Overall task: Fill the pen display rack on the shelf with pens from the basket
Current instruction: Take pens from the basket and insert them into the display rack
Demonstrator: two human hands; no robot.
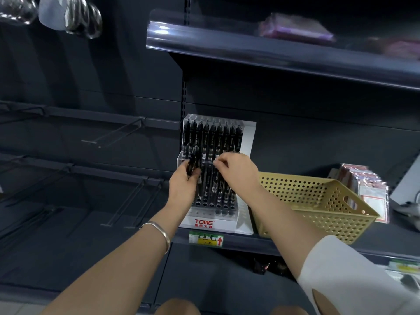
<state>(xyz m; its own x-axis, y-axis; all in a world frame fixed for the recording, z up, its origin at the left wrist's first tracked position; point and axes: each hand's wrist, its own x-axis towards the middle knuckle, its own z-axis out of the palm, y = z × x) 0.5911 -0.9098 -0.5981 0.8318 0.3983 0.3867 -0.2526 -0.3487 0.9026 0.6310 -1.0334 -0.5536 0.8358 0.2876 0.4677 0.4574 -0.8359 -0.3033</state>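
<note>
Bangled left hand [183, 185] grips spare black pens [192, 164] beside the pen display rack [200, 220] on the shelf [250, 243]. The right hand [236, 170] seems to pinch one pen [215, 177] at its lower tier. Keep it upright and seat it fully. The basket [318, 201] stands alongside.

I see a dark grey metal shelving back panel [318, 137] in dim light. An upper dark metal shelf [284, 61], edged in glossy clear plastic, juts overhead; bare black wire peg hooks [113, 132] line the left bay.

Basket [318, 201] on shelf [250, 243], just right of rack [246, 142].
</note>
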